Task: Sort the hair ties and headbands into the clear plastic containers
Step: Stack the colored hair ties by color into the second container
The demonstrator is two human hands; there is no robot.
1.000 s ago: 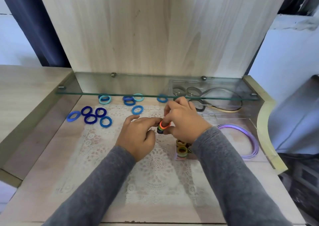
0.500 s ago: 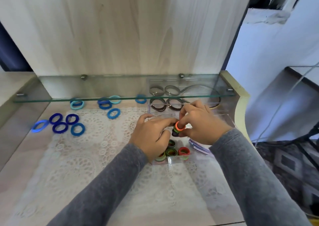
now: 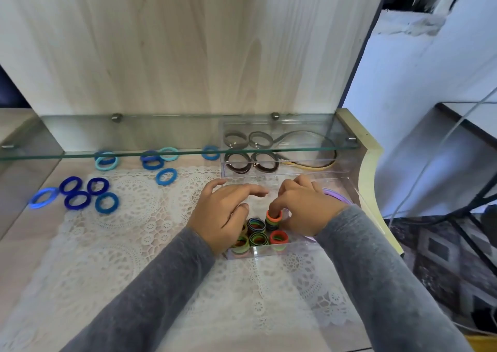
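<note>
My right hand (image 3: 304,209) is narrowed to a pinch, with the forefinger tip set into the orange elastic hair tie (image 3: 274,215) and the thumb against it. This tie tops a dark stack at the 1 o'clock corner of the stacks inside the small clear plastic container (image 3: 259,252). My left hand (image 3: 226,211) hovers over the container's 10 o'clock side, fingers loosely spread and holding nothing, and its heel hides the left wall. Four more stacks stand in the container. A dark blue-rimmed stack (image 3: 256,224) is just beside the orange tie at its 9 o'clock, with a green stack (image 3: 258,239), a red stack (image 3: 279,237) and a yellow-green stack (image 3: 240,244) along the near wall. At 12 o'clock, partly under the glass shelf (image 3: 161,136), a second clear plastic container (image 3: 295,171) holds brown hair ties (image 3: 251,160) and a thin beige headband (image 3: 309,164). A lilac headband (image 3: 336,196) lies at 2 o'clock, mostly hidden by my right hand. Loose dark blue hair ties (image 3: 78,194) lie well apart at 9 o'clock, beside the white lace mat (image 3: 134,217), and lighter blue hair ties (image 3: 161,159) at 11 o'clock.
</note>
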